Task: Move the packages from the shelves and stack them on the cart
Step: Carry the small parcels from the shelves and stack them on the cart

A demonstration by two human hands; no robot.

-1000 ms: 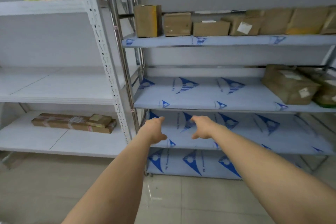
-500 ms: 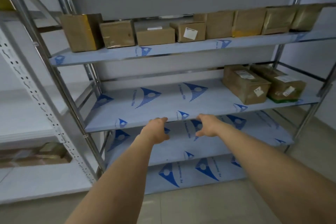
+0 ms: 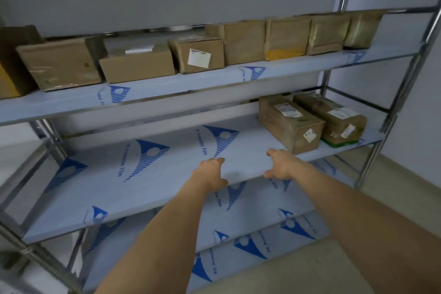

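Note:
Two brown taped packages sit at the right end of the middle shelf (image 3: 167,169): the nearer package (image 3: 290,123) and, to its right, a package on a green base (image 3: 334,119). The upper shelf (image 3: 155,89) carries a row of several cardboard packages, among them one with a white label (image 3: 199,56). My left hand (image 3: 211,173) and my right hand (image 3: 281,164) are stretched out side by side over the front edge of the middle shelf, fingers loosely curled, holding nothing. My right hand is just left of the nearer package, apart from it. No cart is in view.
The metal rack has chrome posts, one at the right (image 3: 403,86) and one at the lower left (image 3: 47,258). Two lower shelves (image 3: 250,227) with blue-printed film lie below my arms. Beige floor (image 3: 393,179) shows at the right, a grey wall behind.
The view has swung right and closer to the rack. Both hands have risen from the lower shelf level to the middle shelf's front edge, nearer the two packages.

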